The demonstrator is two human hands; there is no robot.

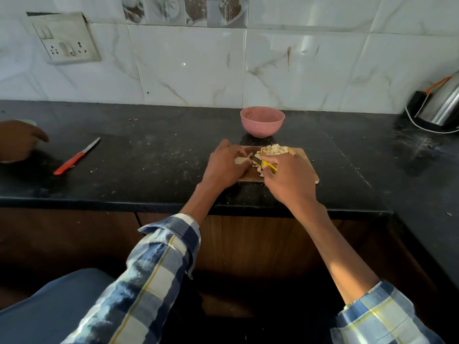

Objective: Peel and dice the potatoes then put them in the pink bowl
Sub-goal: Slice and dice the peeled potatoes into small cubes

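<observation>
Your left hand (224, 165) pins a peeled potato piece (240, 160) on the wooden cutting board (308, 167), mid-worktop (149, 170). Your right hand (288, 180) grips a yellow-handled knife (267, 166). Diced potato (273, 150) is heaped at the board's far edge; the pink bowl (262, 121) stands just beyond. No writing is readable.

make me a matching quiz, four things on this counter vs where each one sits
Things:
1. pink bowl
2. red knife
3. kettle
4. diced potato

Places:
A. far right, by the wall
B. on the cutting board
C. left, lying loose on the counter
D. just behind the board

Pairs: 1-D, 2-C, 3-A, 4-B
</observation>
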